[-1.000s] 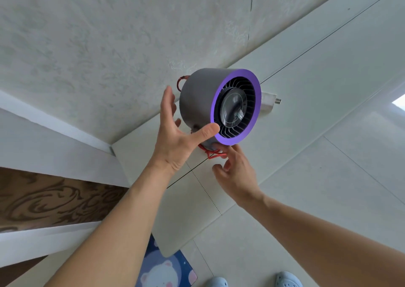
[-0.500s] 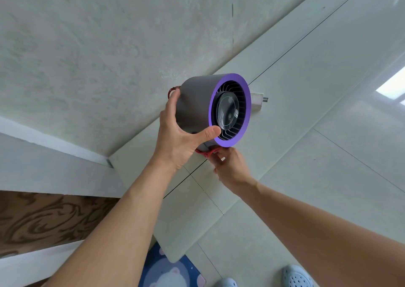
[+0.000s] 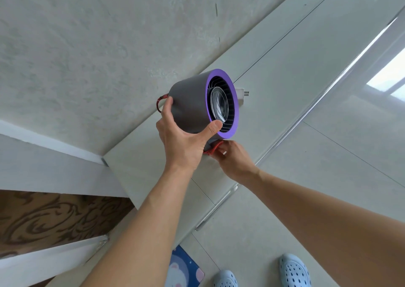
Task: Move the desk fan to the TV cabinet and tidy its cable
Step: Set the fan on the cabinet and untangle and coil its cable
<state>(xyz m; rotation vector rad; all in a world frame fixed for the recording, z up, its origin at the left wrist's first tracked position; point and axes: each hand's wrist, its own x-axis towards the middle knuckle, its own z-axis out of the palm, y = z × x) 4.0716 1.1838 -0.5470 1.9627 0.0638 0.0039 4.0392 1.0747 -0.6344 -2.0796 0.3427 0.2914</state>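
So here the desk fan (image 3: pixel 192 105) sits right above my left hand (image 3: pixel 184 142), which is wrapped round its grey barrel: fingers over the back edge, thumb hooked at the purple front ring. The barrel's long axis runs from that hand out toward the right, grille facing away to the right. My right hand (image 3: pixel 235 158) is tucked just below the fan, under its base, pinching the red cable (image 3: pixel 213 148) there; another loop of that cable pokes out past my left fingertips at the back. Both hands are close together, left one nearer the body of the fan. The fan seems to rest on the pale cabinet top (image 3: pixel 285 72), so I'd guess the cable tidying comes next.
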